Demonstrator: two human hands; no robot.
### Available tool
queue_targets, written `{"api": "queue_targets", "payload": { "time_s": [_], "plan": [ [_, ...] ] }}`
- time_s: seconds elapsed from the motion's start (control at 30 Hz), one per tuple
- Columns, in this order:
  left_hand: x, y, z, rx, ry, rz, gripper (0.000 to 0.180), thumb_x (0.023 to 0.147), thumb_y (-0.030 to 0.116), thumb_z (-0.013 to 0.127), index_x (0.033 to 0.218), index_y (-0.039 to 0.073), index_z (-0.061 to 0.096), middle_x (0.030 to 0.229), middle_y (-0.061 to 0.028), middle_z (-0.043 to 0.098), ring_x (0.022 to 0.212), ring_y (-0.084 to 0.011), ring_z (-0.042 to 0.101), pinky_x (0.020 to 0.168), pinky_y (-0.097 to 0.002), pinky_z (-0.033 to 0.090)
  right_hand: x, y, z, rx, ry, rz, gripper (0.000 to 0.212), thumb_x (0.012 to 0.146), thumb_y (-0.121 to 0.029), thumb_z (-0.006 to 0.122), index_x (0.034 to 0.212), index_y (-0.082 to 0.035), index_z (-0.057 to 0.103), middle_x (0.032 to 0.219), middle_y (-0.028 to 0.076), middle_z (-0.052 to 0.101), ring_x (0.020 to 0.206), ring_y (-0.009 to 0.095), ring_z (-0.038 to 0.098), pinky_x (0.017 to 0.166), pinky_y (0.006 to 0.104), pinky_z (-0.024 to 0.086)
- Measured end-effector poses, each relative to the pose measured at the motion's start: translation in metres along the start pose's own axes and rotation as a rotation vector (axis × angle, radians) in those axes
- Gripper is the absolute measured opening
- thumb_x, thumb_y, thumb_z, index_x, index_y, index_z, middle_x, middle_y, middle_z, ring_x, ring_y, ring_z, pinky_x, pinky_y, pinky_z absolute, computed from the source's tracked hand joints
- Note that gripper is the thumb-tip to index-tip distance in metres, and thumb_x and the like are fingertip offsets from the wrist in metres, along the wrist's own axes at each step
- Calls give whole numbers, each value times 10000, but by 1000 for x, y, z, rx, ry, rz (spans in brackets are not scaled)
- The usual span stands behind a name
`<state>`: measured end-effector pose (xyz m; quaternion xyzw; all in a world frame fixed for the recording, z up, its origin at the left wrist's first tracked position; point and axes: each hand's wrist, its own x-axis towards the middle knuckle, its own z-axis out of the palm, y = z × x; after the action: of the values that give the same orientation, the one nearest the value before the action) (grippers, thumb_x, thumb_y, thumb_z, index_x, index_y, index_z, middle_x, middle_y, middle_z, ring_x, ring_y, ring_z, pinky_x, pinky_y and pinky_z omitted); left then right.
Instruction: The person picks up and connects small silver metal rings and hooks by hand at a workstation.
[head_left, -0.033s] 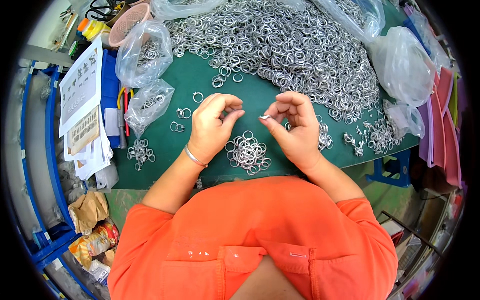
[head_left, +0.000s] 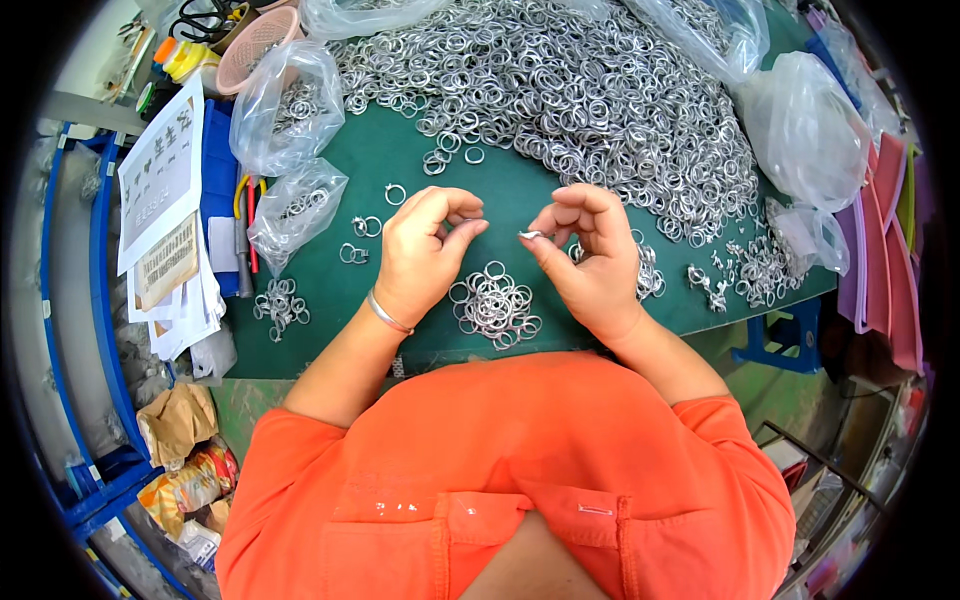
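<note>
My left hand (head_left: 423, 245) is closed in a pinch above the green table (head_left: 400, 330), thumb against the bent fingers. What it holds, if anything, is hidden. A short gap away, my right hand (head_left: 592, 258) grips a small silver metal piece (head_left: 531, 235) between thumb and forefinger, its other fingers curled. Between my forearms lies a small heap of silver rings (head_left: 496, 308). More rings (head_left: 649, 268) show partly behind my right hand. Left of my left hand lie a few separate rings (head_left: 367, 226) with small heads.
A large mound of silver rings (head_left: 580, 90) covers the table's far side. Clear plastic bags (head_left: 806, 130) stand around it. Small metal parts (head_left: 765, 270) lie at the right, another ring cluster (head_left: 281, 308) at the left. Paper sheets (head_left: 160, 180) and a pink basket (head_left: 258, 48) are at far left.
</note>
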<state>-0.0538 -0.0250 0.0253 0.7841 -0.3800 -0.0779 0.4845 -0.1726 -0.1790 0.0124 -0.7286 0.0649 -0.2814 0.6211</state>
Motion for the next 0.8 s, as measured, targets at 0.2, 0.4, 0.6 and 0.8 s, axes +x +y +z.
{"api": "queue_targets", "payload": {
  "time_s": [0.2, 0.4, 0.6, 0.8],
  "plan": [
    [-3, -9, 6, -268, -31, -168, 201, 826, -73, 672, 1015, -18, 633, 962, -62, 671, 835, -105, 657, 727, -213, 541, -2, -3, -8, -237, 69, -238, 420, 784, 37, 720, 1138, -43, 508, 870, 61, 666, 781, 143, 647, 649, 270, 509],
    [-2, -6, 4, -197, -35, -142, 165, 813, -86, 671, 967, -28, 671, 969, -46, 647, 822, -91, 631, 666, -190, 501, 12, -21, -49, -517, -27, -245, 128, 756, 33, 707, 861, -27, 663, 867, 104, 647, 771, 267, 647, 684, 321, 536],
    [3, 6, 8, -163, -57, -95, 147, 816, -63, 686, 958, -22, 674, 939, -38, 639, 764, -80, 595, 698, -204, 496, 2, 0, -95, -772, -101, 36, 108, 779, 53, 650, 875, 13, 678, 847, 131, 666, 791, 286, 657, 707, 342, 520],
    [1, 5, 18, -460, -80, -151, 151, 839, -87, 662, 986, -56, 650, 965, -64, 628, 851, -123, 643, 757, -228, 529, 4, -2, -87, -743, -171, 63, 134, 790, 53, 602, 889, 16, 683, 865, 166, 649, 839, 351, 633, 763, 388, 514]
  ]
}}
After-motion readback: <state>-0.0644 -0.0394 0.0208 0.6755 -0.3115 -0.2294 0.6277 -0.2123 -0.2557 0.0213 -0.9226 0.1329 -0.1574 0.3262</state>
